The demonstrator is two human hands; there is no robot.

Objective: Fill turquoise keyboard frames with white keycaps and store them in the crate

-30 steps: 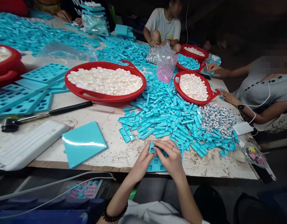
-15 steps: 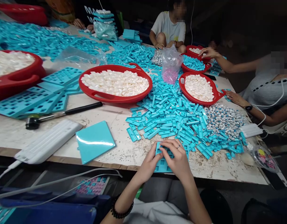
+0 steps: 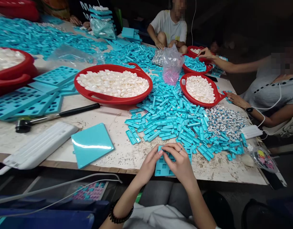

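Observation:
A turquoise plastic panel with square openings (image 3: 162, 170) lies at the table's front edge, under both hands. My left hand (image 3: 148, 163) grips its left side, the thumb laid over the top near the far edge. My right hand (image 3: 181, 160), with a ring on one finger, reaches over the panel from the right. Its thumb and fingers are bent together, the tips meeting beside the left thumb; whatever they pinch is hidden. Just beyond the hands spreads a heap of small turquoise plastic pieces (image 3: 170, 119). A flat turquoise square (image 3: 92, 146) rests to the left.
Red basins of white pieces (image 3: 89, 98) (image 3: 196, 102) stand behind. On the left are a mallet (image 3: 79, 109), a white power strip (image 3: 44, 144) and stacked turquoise panels (image 3: 20, 101). Small white-and-blue pieces (image 3: 226, 122) lie right. A co-worker's hand (image 3: 235, 99) rests at the right edge; other people sit behind.
The view has turned slightly, so the table's contents sit a little further left. My hands stay on the panel, with only small shifts of the fingers and thumbs.

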